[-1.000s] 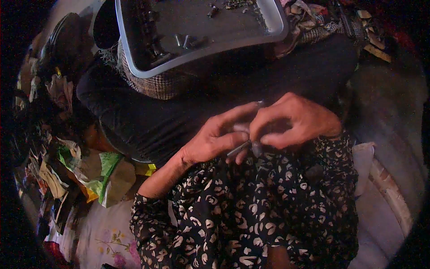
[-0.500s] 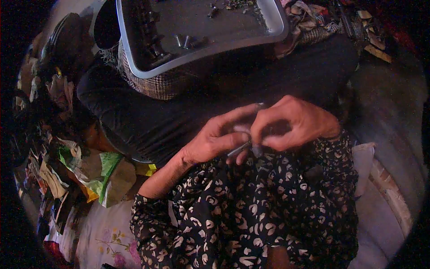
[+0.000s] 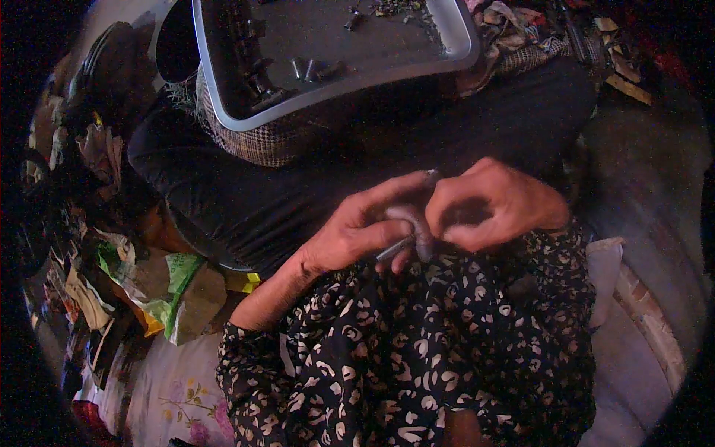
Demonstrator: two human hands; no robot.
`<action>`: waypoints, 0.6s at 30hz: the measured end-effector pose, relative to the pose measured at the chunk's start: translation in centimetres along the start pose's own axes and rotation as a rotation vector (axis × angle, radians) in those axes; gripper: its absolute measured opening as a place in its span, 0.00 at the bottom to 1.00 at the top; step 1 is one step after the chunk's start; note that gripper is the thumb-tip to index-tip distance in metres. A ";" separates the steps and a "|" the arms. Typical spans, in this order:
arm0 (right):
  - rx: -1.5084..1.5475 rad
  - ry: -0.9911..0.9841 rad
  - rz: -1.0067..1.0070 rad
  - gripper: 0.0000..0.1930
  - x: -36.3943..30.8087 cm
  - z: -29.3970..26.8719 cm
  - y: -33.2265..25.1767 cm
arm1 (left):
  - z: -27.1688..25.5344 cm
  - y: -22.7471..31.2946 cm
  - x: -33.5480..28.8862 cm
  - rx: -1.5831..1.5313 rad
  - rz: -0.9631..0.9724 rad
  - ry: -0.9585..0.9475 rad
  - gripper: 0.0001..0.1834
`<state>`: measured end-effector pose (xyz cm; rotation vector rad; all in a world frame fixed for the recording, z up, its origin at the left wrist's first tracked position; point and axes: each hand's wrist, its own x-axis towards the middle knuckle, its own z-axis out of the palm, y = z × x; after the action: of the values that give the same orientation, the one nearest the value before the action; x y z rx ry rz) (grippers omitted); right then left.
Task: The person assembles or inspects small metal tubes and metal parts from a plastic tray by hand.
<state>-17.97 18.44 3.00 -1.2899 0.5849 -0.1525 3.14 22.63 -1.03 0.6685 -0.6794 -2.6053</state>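
Close together above my lap, both hands have curled fingers. My left hand (image 3: 363, 229) pinches a thin grey metal piece (image 3: 395, 249) between thumb and fingers; one end sticks out below the thumb. My right hand (image 3: 497, 206) meets the left fingertips, thumb and forefinger bent into a ring. Whatever its fingertips may hold is hidden. Beyond the hands, a light-rimmed tray (image 3: 350, 84) rests on a checked cloth over my lap. Two short shiny metal pins (image 3: 299, 69) lie in it, with several dark metal parts (image 3: 258, 82) along its left side.
Crumpled packaging in green and white (image 3: 179, 287) and scraps of cardboard (image 3: 88, 298) lie at the left. A flowered cloth (image 3: 179, 387) spreads at the lower left. Rags (image 3: 514, 30) and wood pieces (image 3: 628, 88) sit at the far right.
My right hand has shifted slightly right, its fingertips drawing back a little from the metal piece. My left hand keeps its grip in nearly the same spot.
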 end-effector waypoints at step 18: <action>-0.050 -0.004 -0.056 0.07 0.3 0.7 0.3 | 0.3 0.2 -0.2 0.047 -0.044 0.043 0.30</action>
<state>-17.46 18.98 2.71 -1.3556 0.5525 -0.1822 3.17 22.65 -0.64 0.7594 -0.7231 -2.6138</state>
